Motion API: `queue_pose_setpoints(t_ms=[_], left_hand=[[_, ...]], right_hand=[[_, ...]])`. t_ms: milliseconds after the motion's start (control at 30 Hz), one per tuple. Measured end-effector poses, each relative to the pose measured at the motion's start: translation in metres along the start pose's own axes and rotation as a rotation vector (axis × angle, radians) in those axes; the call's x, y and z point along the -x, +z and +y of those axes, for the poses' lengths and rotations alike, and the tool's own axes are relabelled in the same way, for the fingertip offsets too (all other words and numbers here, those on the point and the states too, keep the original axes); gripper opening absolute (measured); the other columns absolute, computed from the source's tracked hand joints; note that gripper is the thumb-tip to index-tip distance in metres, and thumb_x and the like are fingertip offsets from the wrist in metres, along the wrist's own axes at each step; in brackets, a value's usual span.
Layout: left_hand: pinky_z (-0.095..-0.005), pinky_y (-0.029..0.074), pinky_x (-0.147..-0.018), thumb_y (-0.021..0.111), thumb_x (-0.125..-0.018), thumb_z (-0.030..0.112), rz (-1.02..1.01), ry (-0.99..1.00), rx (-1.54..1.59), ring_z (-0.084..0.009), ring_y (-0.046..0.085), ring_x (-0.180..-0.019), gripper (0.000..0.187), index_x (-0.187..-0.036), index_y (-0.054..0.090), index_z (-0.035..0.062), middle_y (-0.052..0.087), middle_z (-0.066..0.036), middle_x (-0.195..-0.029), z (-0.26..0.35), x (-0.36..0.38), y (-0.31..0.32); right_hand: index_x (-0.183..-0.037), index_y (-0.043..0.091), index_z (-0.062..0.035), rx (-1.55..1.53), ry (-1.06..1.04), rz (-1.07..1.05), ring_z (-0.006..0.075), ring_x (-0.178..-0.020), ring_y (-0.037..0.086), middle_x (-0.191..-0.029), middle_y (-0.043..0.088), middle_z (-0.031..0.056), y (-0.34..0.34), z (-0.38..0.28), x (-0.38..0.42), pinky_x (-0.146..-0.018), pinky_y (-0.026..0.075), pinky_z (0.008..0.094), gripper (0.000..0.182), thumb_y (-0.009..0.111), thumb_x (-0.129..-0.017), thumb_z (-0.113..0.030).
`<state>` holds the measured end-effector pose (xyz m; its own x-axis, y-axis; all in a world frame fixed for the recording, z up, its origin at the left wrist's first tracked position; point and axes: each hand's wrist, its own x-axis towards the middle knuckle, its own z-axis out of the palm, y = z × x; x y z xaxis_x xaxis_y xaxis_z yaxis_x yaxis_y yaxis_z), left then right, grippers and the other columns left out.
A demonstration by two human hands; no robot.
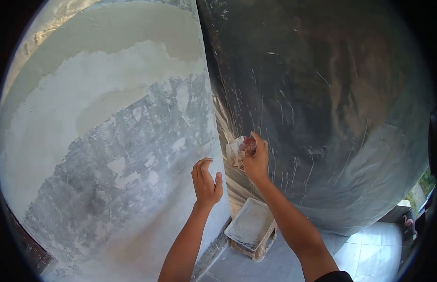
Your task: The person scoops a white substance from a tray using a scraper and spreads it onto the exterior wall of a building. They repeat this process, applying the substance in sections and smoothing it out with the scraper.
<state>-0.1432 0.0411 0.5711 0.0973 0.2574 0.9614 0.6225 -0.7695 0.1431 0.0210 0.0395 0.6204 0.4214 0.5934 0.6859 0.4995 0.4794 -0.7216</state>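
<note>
My right hand (257,162) is closed around a palm-sized tool (236,152), flat and smeared with white plaster, with a dark red part by the fingers. It is held just right of the wall's vertical edge, in front of the dark sheet. My left hand (207,184) is raised with its fingers bent and the thumb apart, nothing in it. Behind that hand stands the plastered wall (124,155), pale and smooth higher up, patchy grey and white lower down.
Dark plastic sheeting (322,108) with white splashes hangs on the right. Below my hands, a plaster-coated tray (249,224) rests on a small wooden stool (257,254) close to the wall's foot. Grey tiles (293,261) cover the floor.
</note>
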Motion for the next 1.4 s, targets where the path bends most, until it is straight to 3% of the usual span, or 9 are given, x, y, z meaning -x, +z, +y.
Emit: queue_pose_setpoints(t_ms=[233, 600, 900, 1100, 1200, 1267, 1300, 1367, 1400], left_hand=[[-0.0476, 0.037, -0.095, 0.055, -0.089, 0.019, -0.230, -0.190, 0.124, -0.0393, 0.050, -0.111, 0.039, -0.122, 0.047, -0.0004, 0.054, -0.021, -0.120, 0.003, 0.072, 0.081], [-0.0485, 0.039, -0.091, 0.061, -0.082, 0.011, -0.548, -0.517, 0.207, -0.0396, 0.050, -0.108, 0.039, -0.119, 0.050, 0.0005, 0.055, -0.020, -0.115, -0.031, 0.239, 0.169], [-0.0508, 0.039, -0.093, 0.063, -0.081, 0.012, -0.796, -0.775, 0.167, -0.0405, 0.049, -0.111, 0.043, -0.120, 0.049, -0.0002, 0.054, -0.021, -0.116, -0.050, 0.387, 0.195], [-0.0523, 0.036, -0.100, 0.067, -0.079, 0.015, -0.931, -0.993, 0.030, -0.0451, 0.044, -0.119, 0.060, -0.129, 0.040, -0.0042, 0.046, -0.027, -0.127, -0.048, 0.460, 0.194], [-0.0531, 0.032, -0.106, 0.068, -0.080, 0.016, -0.863, -1.081, -0.055, -0.0483, 0.038, -0.127, 0.072, -0.137, 0.031, -0.0091, 0.041, -0.030, -0.135, -0.052, 0.512, 0.205], [-0.0485, 0.029, -0.112, 0.068, -0.082, 0.019, -0.678, -1.391, 0.018, -0.0483, 0.034, -0.133, 0.082, -0.143, 0.023, -0.0129, 0.037, -0.033, -0.141, -0.054, 0.539, 0.216], [-0.0485, 0.029, -0.112, 0.068, -0.082, 0.019, -0.687, -1.401, 0.016, -0.0483, 0.034, -0.133, 0.082, -0.143, 0.023, -0.0129, 0.037, -0.033, -0.141, -0.055, 0.536, 0.220], [-0.0428, 0.030, -0.113, 0.067, -0.083, 0.021, -0.571, -1.935, 0.116, -0.0460, 0.036, -0.135, 0.083, -0.144, 0.022, -0.0133, 0.036, -0.036, -0.143, -0.058, 0.512, 0.231], [-0.0428, 0.030, -0.113, 0.067, -0.083, 0.021, -0.580, -1.946, 0.105, -0.0460, 0.036, -0.135, 0.083, -0.144, 0.022, -0.0133, 0.036, -0.036, -0.143, -0.059, 0.502, 0.236]], right_hand=[[-0.130, 0.051, -0.0020, -0.098, 0.153, -0.064, 0.0307, -0.096, 0.065, -0.107, 0.066, 0.0145, -0.016, 0.130, 0.039, -0.085, 0.049, 0.0383, 0.053, 0.058, -0.079, 0.009], [-0.126, 0.052, -0.0022, 0.291, 0.428, -0.204, 0.0368, -0.098, 0.066, -0.106, 0.069, 0.0178, -0.020, 0.309, 0.159, -0.084, 0.051, 0.0429, 0.047, 0.061, -0.080, 0.005], [-0.124, 0.052, -0.0018, 0.364, 0.721, -0.335, 0.0357, -0.096, 0.067, -0.103, 0.069, 0.0177, -0.010, 0.368, 0.248, -0.084, 0.052, 0.0423, 0.044, 0.055, -0.081, 0.005], [-0.124, 0.052, -0.0011, 0.397, 0.859, -0.396, 0.0354, -0.098, 0.067, -0.103, 0.070, 0.0187, -0.011, 0.399, 0.311, -0.085, 0.052, 0.0416, 0.044, 0.053, -0.081, 0.005], [-0.124, 0.052, -0.0011, 0.358, 0.929, -0.366, 0.0351, -0.097, 0.068, -0.103, 0.070, 0.0180, -0.012, 0.409, 0.329, -0.085, 0.052, 0.0417, 0.042, 0.054, -0.082, 0.004], [-0.123, 0.052, -0.0011, 0.383, 0.932, -0.371, 0.0349, -0.097, 0.068, -0.103, 0.070, 0.0177, -0.008, 0.413, 0.332, -0.085, 0.053, 0.0416, 0.042, 0.054, -0.082, 0.005], [-0.123, 0.052, -0.0010, 0.406, 0.921, -0.372, 0.0347, -0.097, 0.068, -0.103, 0.070, 0.0174, -0.007, 0.414, 0.333, -0.085, 0.053, 0.0415, 0.041, 0.054, -0.083, 0.005], [-0.123, 0.051, -0.0011, 0.396, 0.892, -0.379, 0.0344, -0.097, 0.068, -0.104, 0.070, 0.0175, -0.005, 0.419, 0.333, -0.085, 0.053, 0.0415, 0.040, 0.054, -0.083, 0.006], [-0.122, 0.051, -0.0011, 0.379, 0.853, -0.377, 0.0340, -0.097, 0.068, -0.104, 0.070, 0.0176, -0.003, 0.421, 0.334, -0.085, 0.053, 0.0415, 0.040, 0.053, -0.083, 0.007]])
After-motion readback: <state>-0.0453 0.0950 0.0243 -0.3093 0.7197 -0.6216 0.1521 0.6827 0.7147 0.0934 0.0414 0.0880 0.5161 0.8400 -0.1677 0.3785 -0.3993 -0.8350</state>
